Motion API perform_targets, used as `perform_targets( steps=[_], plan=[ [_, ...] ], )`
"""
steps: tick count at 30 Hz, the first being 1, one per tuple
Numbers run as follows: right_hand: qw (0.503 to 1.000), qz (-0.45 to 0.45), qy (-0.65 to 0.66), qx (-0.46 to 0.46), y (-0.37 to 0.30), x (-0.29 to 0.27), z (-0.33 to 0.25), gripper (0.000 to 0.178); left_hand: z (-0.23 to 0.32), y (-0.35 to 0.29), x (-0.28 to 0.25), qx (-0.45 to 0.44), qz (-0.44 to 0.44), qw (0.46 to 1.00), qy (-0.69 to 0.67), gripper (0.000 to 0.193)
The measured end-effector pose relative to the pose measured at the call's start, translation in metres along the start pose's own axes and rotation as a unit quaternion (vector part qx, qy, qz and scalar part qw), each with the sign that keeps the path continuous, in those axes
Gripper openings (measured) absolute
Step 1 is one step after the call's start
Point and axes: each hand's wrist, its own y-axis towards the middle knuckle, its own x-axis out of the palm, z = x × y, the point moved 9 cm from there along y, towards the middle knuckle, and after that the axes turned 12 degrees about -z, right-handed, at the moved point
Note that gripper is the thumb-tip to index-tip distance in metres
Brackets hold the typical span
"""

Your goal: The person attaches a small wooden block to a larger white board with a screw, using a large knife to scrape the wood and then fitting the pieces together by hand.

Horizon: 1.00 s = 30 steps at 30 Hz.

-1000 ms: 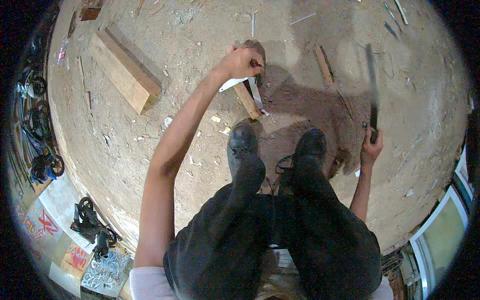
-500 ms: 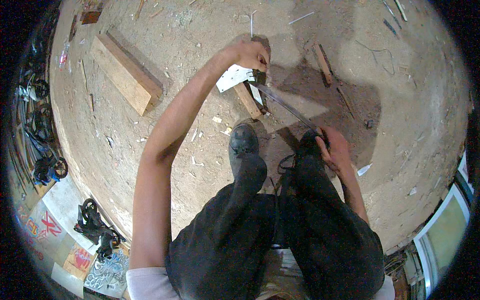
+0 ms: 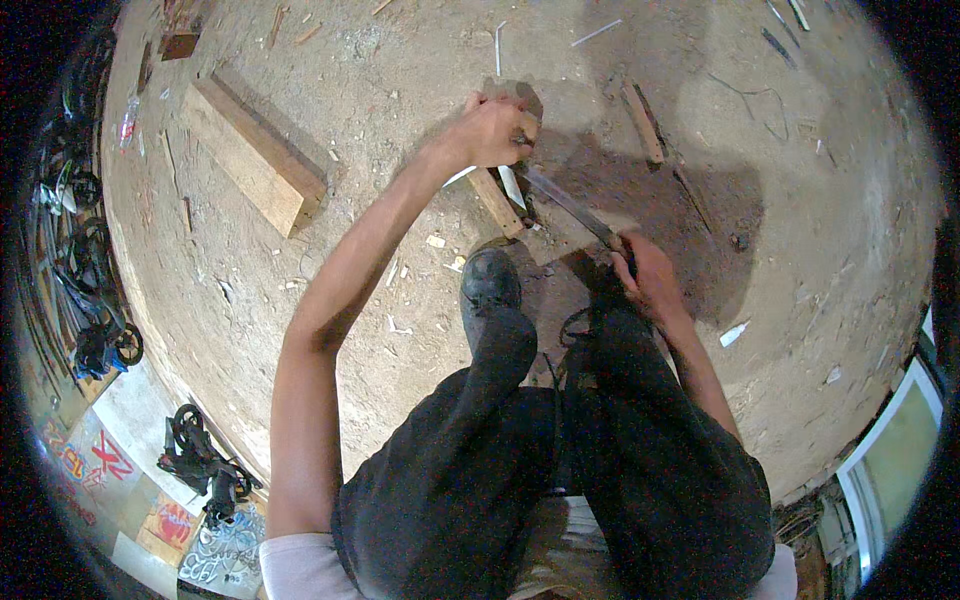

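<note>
My right hand point(image 3: 650, 275) is closed round the near end of a long, narrow metal blade point(image 3: 570, 205). The blade slants away to the upper left, its far end close to my left hand. My left hand point(image 3: 500, 130) is curled closed beyond my boots, over a small pile, and hides what its fingers hold. From under it show a short wooden block point(image 3: 495, 203), a white strip point(image 3: 511, 187) and an edge of a white sheet point(image 3: 460, 177). A dark piece lies against the strip.
A thick timber beam point(image 3: 250, 155) lies on the dirt floor to the left. A thin wooden strip point(image 3: 643, 122) lies right of my hands. My boot point(image 3: 490, 285) stands just nearer than the block. Wheeled things point(image 3: 205, 465) line the left edge; a pale-framed panel point(image 3: 895, 460) leans at right.
My left hand has shifted slightly down and now covers most of the white sheet and the dark piece. My right hand has moved up and left with the blade.
</note>
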Motion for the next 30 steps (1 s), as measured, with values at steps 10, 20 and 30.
perform_targets(
  steps=[10,20,30],
  plan=[
    [1.0,0.01,0.029,-0.006,0.013,0.007,-0.009,0.033,-0.007,-0.002,0.0,0.02,-0.004,1.0,-0.015,0.015],
    [0.998,-0.002,0.066,-0.002,0.022,0.01,-0.016,0.028,0.004,-0.018,0.003,0.113,0.081,0.989,0.045,0.015],
    [0.993,-0.009,0.119,-0.005,0.035,0.051,-0.002,0.034,0.007,-0.063,0.029,-0.046,0.223,0.97,-0.089,0.021]
  ],
)
